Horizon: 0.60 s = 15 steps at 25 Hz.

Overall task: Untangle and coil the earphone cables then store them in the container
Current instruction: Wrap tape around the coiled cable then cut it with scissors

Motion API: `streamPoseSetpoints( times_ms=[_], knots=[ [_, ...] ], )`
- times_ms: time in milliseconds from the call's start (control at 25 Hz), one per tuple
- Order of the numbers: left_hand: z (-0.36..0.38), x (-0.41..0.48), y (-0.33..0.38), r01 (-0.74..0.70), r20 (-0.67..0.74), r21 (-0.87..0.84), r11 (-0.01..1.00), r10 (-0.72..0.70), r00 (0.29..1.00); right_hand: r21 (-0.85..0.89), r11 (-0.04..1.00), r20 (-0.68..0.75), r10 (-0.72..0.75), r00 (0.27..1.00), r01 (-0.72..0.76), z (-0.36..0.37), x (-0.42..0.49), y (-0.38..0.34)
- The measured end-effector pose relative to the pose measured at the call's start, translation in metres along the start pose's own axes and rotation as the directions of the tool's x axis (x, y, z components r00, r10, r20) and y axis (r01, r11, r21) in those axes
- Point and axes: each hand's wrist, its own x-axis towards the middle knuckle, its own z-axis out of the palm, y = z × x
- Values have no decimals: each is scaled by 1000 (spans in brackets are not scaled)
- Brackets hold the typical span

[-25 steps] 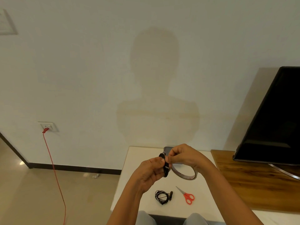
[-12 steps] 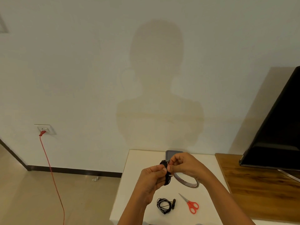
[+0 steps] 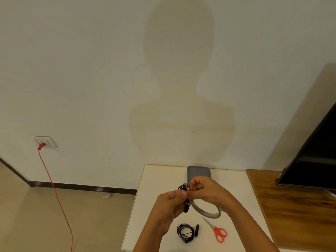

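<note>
Head view: fingers (image 3: 183,193) of my left hand (image 3: 169,202) and right hand (image 3: 205,193) pinch a coiled earphone cable (image 3: 185,204) above the table (image 3: 154,179); I'd hold its loops tight.

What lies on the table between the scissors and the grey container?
The tape roll lies between the scissors and the container, partly hidden behind the right hand. The head view shows it.

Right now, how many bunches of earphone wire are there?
2. The first bunch is pinched between the left hand and right hand; the second bunch lies coiled on the table beside the scissors. The container might hide more.
</note>
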Motion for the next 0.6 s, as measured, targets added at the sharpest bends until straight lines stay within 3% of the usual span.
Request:
streamPoseSetpoints(
  times_ms=[200,480,600],
  knots=[
    [-5,18,-3,98,-2,-57,994,-98,995,70,997,122,35,992,-44,-6,13,8],
    [-23,47,-19,98,-136,261,960,-64,989,-153,988,410,90,908,-29,-22,34,54],
    [-37,64,-33,125,-217,338,933,-52,975,-247,969,429,134,893,-27,-21,50,78]
  ],
)
